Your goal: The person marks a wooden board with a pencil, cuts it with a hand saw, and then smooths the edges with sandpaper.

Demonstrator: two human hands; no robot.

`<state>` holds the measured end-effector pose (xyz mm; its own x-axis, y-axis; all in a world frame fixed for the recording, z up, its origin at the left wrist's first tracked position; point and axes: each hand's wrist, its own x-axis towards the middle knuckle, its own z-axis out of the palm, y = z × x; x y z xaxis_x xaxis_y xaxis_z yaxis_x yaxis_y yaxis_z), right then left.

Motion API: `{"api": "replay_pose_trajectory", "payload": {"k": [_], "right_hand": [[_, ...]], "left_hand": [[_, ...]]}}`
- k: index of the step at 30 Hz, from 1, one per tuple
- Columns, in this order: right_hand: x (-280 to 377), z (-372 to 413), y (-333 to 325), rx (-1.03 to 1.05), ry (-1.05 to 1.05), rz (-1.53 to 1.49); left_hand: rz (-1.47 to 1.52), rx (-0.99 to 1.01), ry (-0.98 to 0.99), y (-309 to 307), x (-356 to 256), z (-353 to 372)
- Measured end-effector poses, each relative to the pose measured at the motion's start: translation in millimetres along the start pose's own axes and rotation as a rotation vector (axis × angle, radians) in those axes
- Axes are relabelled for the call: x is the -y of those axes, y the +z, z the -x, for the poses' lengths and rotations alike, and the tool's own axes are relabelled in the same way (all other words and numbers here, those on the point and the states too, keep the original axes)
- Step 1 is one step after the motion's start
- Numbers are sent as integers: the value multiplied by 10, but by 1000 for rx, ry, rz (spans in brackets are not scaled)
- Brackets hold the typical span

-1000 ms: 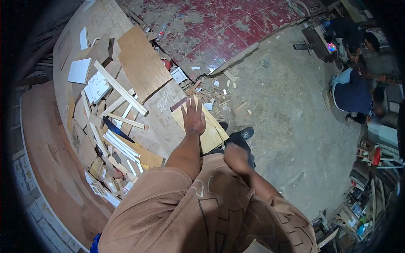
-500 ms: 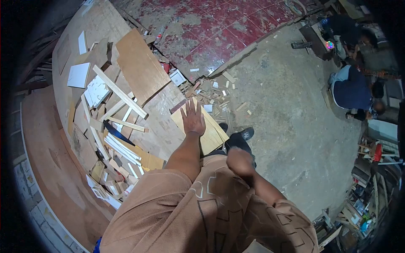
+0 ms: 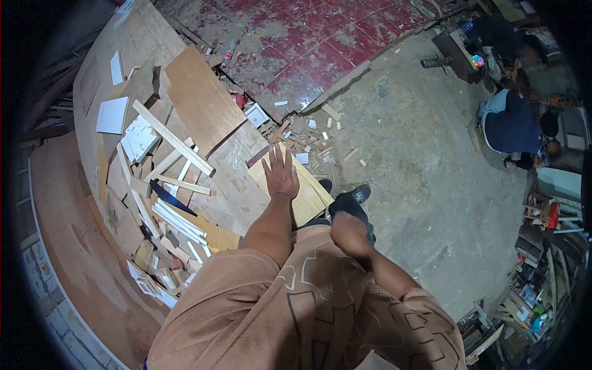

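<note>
My left hand (image 3: 282, 177) lies flat on a pale wooden board (image 3: 308, 203), fingers spread. The board rests at the right edge of the work table, with a reddish-brown strip (image 3: 258, 156) at its far left side. A thin line runs along the board's right side toward my right hand (image 3: 349, 235). That hand is curled into a fist close to my body, beside the board's near right corner. Its fingers are closed, but whatever they may hold is hidden. My shoe (image 3: 359, 194) stands on the floor just beyond the fist.
On the table (image 3: 231, 185) to the left lie a brown plywood sheet (image 3: 203, 98), wooden strips (image 3: 174, 139), white panels (image 3: 113, 115) and a dark blue curved object (image 3: 172, 198). Offcuts (image 3: 314, 142) litter the floor ahead. Another person (image 3: 509, 126) sits at the right, near piled scrap (image 3: 521, 308).
The view has shifted very slightly. My left hand stays flat on the board, and my right fist is in nearly the same place.
</note>
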<state>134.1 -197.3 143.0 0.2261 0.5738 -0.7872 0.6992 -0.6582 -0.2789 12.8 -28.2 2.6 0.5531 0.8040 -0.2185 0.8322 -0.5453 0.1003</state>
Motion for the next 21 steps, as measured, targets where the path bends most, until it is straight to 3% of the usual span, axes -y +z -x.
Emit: {"api": "replay_pose_trajectory", "payload": {"k": [2, 5, 11, 14, 17, 19, 21], "right_hand": [[-16, -660, 486, -59, 67, -13], [122, -827, 582, -182, 118, -6], [12, 280, -108, 35, 12, 52], [55, 72, 34, -30, 33, 67], [-8, -682, 563, -55, 95, -13], [52, -802, 535, -168, 61, -41], [-28, -580, 474, -142, 51, -53]], "left_hand": [[32, -4, 2, -11, 1, 22], [15, -6, -10, 33, 11, 23], [37, -22, 3, 8, 17, 26], [16, -51, 3, 19, 4, 35], [22, -30, -8, 16, 7, 25], [30, -26, -14, 2, 15, 22], [42, -15, -5, -11, 12, 35]]}}
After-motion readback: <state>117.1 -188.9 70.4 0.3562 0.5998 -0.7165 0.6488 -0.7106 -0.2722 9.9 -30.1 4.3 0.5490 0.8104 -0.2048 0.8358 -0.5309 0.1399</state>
